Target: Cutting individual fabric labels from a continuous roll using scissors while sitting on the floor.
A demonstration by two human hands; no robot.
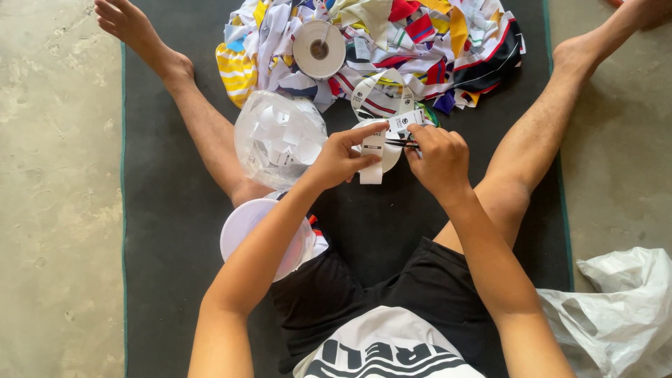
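Two hands worked one white label strip (373, 150). Left hand (341, 159) pinched it flat between thumb and fingertips; right hand (439, 159) was closed on small scissors (402, 143), blades at the strip just beyond left fingertips. Strip looked light, floppy; best gripped near the cut.

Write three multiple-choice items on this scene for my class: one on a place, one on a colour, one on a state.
1. Where is the tape roll?
A. on the cloth pile
B. on the bare concrete
C. in the bag

2. What colour is the mat?
A. red
B. dark grey
C. yellow

3. What is the left hand doing?
A. resting flat on the mat
B. pinching a label strip
C. lifting the bag

Answers: 1 A, the roll lies on the scraps; 2 B, dark grey shows around the legs; 3 B, its fingers grip the strip, and the right hand holds scissors.
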